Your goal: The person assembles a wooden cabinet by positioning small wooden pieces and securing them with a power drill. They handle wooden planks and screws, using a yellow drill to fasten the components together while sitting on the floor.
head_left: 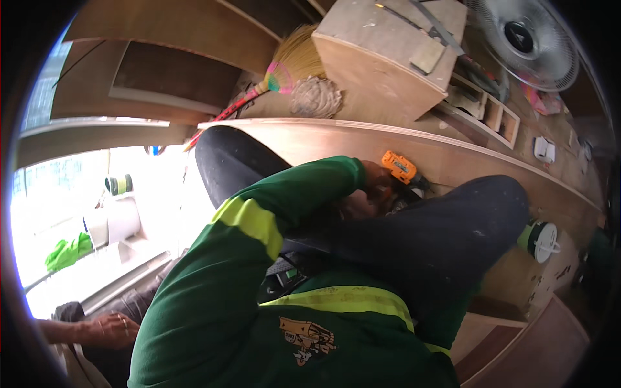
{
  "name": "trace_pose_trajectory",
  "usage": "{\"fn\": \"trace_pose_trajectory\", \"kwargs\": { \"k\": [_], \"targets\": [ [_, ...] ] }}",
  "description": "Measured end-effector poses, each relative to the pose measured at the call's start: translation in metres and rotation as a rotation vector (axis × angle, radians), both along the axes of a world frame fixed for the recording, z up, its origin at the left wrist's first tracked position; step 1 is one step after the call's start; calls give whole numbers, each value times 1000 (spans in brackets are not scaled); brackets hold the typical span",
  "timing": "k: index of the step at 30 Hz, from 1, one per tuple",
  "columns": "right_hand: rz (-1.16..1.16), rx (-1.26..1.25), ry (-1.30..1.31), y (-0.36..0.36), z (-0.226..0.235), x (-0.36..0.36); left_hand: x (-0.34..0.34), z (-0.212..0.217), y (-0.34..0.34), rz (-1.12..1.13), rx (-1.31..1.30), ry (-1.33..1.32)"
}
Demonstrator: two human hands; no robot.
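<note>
One view: head camera, looking down past green sleeves and dark knees.
Drill: the orange drill is at the near edge of the long board, between the two knees.
Left hand: the left hand is on the back of the drill. It looks curled shut around the grip, but much of it is hidden.
Right hand: hidden behind the knee, so I cannot tell if it is open or closed.
How the drill handles: I think it is hard, a bit heavy and not slippery. The thick grip under the orange top is the best place to hold it.
Where it is to the hands: touching the left hand, just past the fingers.
Other hand: a second person's hand rests at the bottom left, well apart.
Around: a broom, a wood box and a fan are past the far edge of the board.
</note>
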State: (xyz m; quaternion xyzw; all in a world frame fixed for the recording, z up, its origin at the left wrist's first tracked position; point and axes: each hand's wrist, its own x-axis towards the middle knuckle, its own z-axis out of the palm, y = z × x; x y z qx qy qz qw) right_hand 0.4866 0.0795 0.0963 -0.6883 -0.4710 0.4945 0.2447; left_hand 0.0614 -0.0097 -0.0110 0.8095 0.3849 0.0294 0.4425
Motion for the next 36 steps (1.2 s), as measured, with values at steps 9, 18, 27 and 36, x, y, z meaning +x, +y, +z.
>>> {"fn": "trace_pose_trajectory", "kwargs": {
  "k": [9,18,27,36],
  "targets": [
    [-3,591,233,85,165,-114,-110,47,-35,478,-201,159],
    [-473,-225,-161,166,-39,-264,-76,-3,-5,1098,-1059,-440],
    [-398,-584,-19,134,-59,-301,-217,-32,-50,2386,-981,-1114],
    [888,-220,-761,134,-109,-258,-211,-46,-25,2496,-1040,-1148]
  ]
}}
